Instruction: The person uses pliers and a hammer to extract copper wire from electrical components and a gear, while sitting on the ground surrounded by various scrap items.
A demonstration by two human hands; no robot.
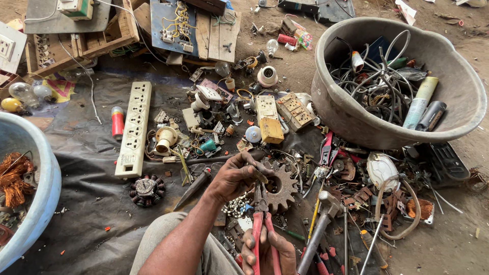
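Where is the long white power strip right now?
In the head view the white power strip lies lengthwise on the dark sheet, left of centre, between the red cylinder and the cream lamp holder, just above the round motor stator.

- Dirt floor — spread with a dark sheet.
- On the sheet: white power strip, rusty gear, hammer, scattered electrical scrap.
- Grey tub of cables.
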